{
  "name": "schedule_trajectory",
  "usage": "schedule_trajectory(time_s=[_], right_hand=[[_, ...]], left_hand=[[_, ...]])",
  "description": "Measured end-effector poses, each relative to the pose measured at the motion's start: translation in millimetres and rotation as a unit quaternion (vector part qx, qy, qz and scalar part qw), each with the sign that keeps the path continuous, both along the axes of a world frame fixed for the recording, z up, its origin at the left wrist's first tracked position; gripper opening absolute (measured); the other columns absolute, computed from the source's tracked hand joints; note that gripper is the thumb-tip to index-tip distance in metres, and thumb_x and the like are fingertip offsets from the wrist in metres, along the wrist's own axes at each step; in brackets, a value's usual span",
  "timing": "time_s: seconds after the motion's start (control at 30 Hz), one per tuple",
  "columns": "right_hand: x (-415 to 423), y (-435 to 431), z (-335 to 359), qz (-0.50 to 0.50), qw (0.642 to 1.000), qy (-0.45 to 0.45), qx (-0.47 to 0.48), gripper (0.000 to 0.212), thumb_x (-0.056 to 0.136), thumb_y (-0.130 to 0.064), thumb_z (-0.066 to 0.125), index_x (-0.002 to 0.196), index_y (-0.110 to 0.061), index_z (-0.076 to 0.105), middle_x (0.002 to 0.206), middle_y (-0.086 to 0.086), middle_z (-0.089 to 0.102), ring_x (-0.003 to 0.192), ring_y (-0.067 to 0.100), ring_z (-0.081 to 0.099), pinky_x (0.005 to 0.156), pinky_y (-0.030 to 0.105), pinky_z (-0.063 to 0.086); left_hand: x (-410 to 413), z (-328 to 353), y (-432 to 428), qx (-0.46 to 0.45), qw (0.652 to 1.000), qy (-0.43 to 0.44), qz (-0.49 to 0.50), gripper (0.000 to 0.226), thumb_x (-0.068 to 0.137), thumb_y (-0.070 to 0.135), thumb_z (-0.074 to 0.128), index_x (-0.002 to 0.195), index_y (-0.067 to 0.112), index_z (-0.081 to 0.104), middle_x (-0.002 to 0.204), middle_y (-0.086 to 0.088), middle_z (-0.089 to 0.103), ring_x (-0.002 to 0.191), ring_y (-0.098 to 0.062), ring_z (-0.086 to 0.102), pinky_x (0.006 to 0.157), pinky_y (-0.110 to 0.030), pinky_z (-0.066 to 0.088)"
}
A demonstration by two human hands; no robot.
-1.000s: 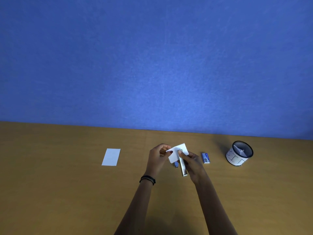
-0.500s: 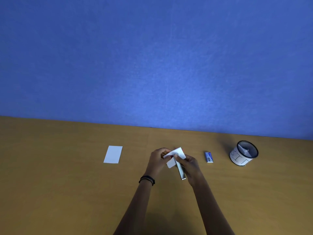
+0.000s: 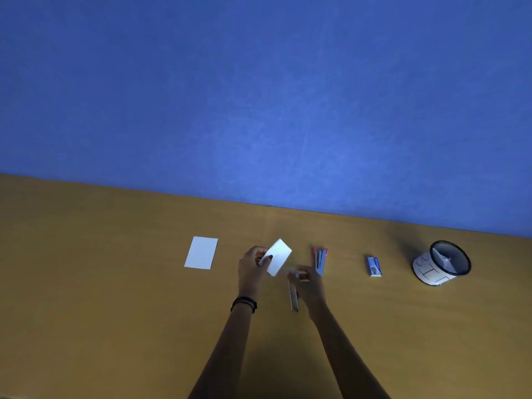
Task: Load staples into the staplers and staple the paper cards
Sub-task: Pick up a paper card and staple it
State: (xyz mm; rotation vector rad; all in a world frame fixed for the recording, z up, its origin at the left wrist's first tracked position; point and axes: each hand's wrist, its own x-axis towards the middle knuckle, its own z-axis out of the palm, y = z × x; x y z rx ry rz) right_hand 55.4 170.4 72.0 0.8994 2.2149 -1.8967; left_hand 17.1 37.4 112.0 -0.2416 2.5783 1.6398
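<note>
The left hand pinches a white card in its grip, above the desk. The right hand has its grip curled round a slim silver stapler.

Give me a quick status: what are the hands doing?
Left hand pinches a white card. Right hand grips the silver stapler. Pink stapler lies on the table just beyond.

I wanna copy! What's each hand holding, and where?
Left hand pinches the white card by its left edge; right hand grips the silver stapler near its far end.
</note>
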Motion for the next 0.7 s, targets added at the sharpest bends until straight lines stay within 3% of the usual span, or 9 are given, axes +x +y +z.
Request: schedule_trajectory(time_s=[0.17, 0.33, 0.43, 0.7], right_hand=[[-25, -8, -10, 0.000, 0.992, 0.016, 0.125, 0.022, 0.076, -0.017, 0.073, 0.091, -0.003, 0.064, 0.076, 0.006, 0.063, 0.072, 0.020, 0.060, 0.061, 0.021, 0.037], [-53, -12, -15, 0.076, 0.980, 0.003, 0.184, 0.025, 0.072, -0.009, 0.075, 0.091, 0.004, 0.066, 0.090, 0.019, 0.067, 0.077, 0.026, 0.059, 0.064, 0.023, 0.035], [-69, -19, -18, 0.103, 0.974, -0.019, 0.203, 0.023, 0.074, -0.012, 0.073, 0.091, 0.002, 0.066, 0.098, 0.021, 0.065, 0.084, 0.028, 0.059, 0.064, 0.022, 0.031], [-96, -36, -22, 0.133, 0.954, -0.085, 0.254, 0.028, 0.081, -0.022, 0.067, 0.102, -0.006, 0.061, 0.114, 0.014, 0.054, 0.093, 0.033, 0.060, 0.072, 0.031, 0.044]], left_hand=[[-12, -7, -13, 0.023, 0.998, -0.007, 0.059, 0.014, 0.085, 0.005, 0.061, 0.097, 0.001, 0.065, 0.090, -0.011, 0.069, 0.083, -0.023, 0.062, 0.071, -0.033, 0.050], [-20, -16, -26, 0.026, 0.996, -0.008, 0.081, 0.013, 0.086, 0.006, 0.062, 0.099, 0.004, 0.064, 0.087, -0.005, 0.066, 0.078, -0.018, 0.060, 0.068, -0.030, 0.050], [-26, -24, -31, 0.024, 0.996, -0.019, 0.083, 0.015, 0.086, 0.006, 0.062, 0.102, 0.004, 0.064, 0.088, -0.007, 0.067, 0.081, -0.023, 0.063, 0.071, -0.040, 0.055], [-35, -42, -38, 0.020, 0.994, -0.044, 0.099, 0.016, 0.085, 0.007, 0.064, 0.101, 0.003, 0.065, 0.093, -0.011, 0.070, 0.085, -0.026, 0.065, 0.073, -0.045, 0.056]])
